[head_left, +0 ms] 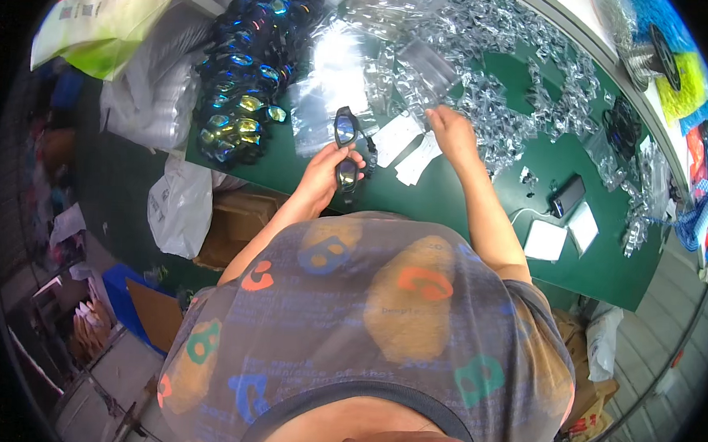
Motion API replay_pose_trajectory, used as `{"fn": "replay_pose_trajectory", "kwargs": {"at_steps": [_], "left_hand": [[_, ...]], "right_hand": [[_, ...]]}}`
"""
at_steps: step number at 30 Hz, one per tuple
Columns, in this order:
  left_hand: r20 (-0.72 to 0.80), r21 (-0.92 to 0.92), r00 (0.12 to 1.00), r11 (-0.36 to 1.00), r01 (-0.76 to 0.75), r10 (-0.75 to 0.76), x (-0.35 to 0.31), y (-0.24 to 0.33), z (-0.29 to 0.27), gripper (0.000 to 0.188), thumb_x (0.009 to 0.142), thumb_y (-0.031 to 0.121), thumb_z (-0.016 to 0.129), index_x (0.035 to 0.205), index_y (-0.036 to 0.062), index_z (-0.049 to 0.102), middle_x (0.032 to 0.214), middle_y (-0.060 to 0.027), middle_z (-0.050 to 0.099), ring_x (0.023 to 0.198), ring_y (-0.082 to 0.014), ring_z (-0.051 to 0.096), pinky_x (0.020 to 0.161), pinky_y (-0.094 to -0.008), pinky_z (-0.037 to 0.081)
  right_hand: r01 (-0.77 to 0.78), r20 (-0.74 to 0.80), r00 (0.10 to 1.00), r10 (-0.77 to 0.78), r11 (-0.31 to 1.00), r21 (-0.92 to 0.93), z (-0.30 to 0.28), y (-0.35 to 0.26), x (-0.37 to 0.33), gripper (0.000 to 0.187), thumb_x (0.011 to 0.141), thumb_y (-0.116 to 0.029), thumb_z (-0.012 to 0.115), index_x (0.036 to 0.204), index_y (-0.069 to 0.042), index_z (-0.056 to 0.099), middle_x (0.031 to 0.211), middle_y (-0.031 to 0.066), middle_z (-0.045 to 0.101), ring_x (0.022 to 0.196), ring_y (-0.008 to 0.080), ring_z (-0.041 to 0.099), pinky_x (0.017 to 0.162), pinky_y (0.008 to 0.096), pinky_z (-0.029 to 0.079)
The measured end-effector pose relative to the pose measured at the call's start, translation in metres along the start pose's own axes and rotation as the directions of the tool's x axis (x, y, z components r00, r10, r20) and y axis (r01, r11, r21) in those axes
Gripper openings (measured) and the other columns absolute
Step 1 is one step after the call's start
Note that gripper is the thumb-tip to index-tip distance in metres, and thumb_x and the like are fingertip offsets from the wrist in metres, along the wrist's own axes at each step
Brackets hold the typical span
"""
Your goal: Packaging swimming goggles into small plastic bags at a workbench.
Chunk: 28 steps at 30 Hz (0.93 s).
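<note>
A pair of dark swimming goggles [346,131] with mirrored lenses is in my left hand [322,176], its fingers closed around the middle of the frame. The goggles stand lengthwise, with the dark strap [367,151] hanging on their right side. My right hand [454,137] is farther right with thumb and forefinger pinched together, just above white paper slips [418,160]. What the pinch holds, if anything, is too small to make out. Directly beyond those fingertips lies a clear plastic pouch [428,68].
Many more mirrored goggles [241,79] are heaped on the left of the green table [482,220]. Clear plastic sleeves [329,92] lie beside them. Crumpled clear plastic pieces [505,93] cover the back right. A dark phone-like device [567,197] with a white cable stands near the right edge.
</note>
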<state>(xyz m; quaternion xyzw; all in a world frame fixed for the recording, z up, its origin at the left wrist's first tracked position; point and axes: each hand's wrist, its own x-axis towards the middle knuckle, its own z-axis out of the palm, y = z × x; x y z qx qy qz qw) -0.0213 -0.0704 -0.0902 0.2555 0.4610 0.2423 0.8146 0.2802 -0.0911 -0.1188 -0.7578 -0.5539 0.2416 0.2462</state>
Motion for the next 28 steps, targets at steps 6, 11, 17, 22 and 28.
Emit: {"fn": "replay_pose_trajectory", "kwargs": {"at_steps": [6, 11, 17, 22, 28], "left_hand": [[-0.027, -0.033, 0.999, 0.999, -0.042, 0.041, 0.011, -0.003, 0.006, 0.029, 0.108, 0.019, 0.044, 0.128, -0.0004, 0.051, 0.104, -0.0112, 0.066, 0.101, -0.0247, 0.065, 0.090, -0.0419, 0.055], [-0.013, -0.171, 0.996, 0.981, -0.086, 0.085, 0.010, 0.003, 0.019, 0.032, 0.108, 0.032, 0.046, 0.121, 0.0039, 0.055, 0.105, -0.0100, 0.066, 0.097, -0.0208, 0.064, 0.088, -0.0355, 0.051], [-0.047, 0.206, 0.965, 0.948, -0.242, 0.257, 0.006, -0.013, 0.021, 0.033, 0.105, 0.023, 0.057, 0.131, 0.0029, 0.053, 0.120, -0.0039, 0.062, 0.107, -0.0103, 0.057, 0.095, -0.0288, 0.045], [0.044, 0.351, 0.920, 0.856, -0.379, 0.389, 0.008, -0.009, -0.005, 0.024, 0.106, 0.014, 0.050, 0.126, 0.0008, 0.053, 0.099, -0.0058, 0.066, 0.089, -0.0117, 0.062, 0.081, -0.0276, 0.051], [0.279, 0.886, 0.867, 0.238, -0.398, 0.412, -0.028, 0.028, 0.001, 0.036, 0.101, 0.027, 0.062, 0.132, 0.0101, 0.055, 0.109, -0.0113, 0.073, 0.094, -0.0354, 0.072, 0.082, -0.0393, 0.057]], "right_hand": [[0.107, 0.195, 0.966, -0.170, 0.949, 0.295, 0.007, -0.074, -0.044, 0.024, 0.099, -0.018, 0.055, 0.121, -0.010, 0.062, 0.095, 0.0227, 0.069, 0.090, 0.0436, 0.068, 0.076, 0.0495, 0.053], [0.182, 0.141, 0.960, -0.242, 0.921, 0.344, 0.035, -0.109, -0.067, 0.045, 0.097, -0.016, 0.057, 0.139, -0.003, 0.048, 0.091, 0.0250, 0.070, 0.082, 0.0437, 0.069, 0.069, 0.0521, 0.053], [0.097, 0.198, 0.968, -0.157, 0.954, 0.285, 0.048, -0.107, -0.054, 0.050, 0.096, -0.018, 0.062, 0.142, -0.007, 0.046, 0.082, 0.0202, 0.069, 0.077, 0.0421, 0.068, 0.065, 0.0479, 0.051], [-0.097, 0.256, 0.967, -0.006, 0.917, 0.387, 0.030, -0.102, -0.054, 0.057, 0.088, -0.024, 0.075, 0.138, -0.009, 0.051, 0.086, 0.0107, 0.071, 0.083, 0.0288, 0.072, 0.068, 0.0417, 0.054], [-0.422, 0.702, 0.683, -0.202, 0.675, 0.605, 0.065, -0.049, -0.050, 0.088, 0.084, -0.038, 0.083, 0.156, -0.014, 0.037, 0.154, 0.0197, 0.044, 0.145, 0.0258, 0.042, 0.118, 0.0334, 0.032]]}}
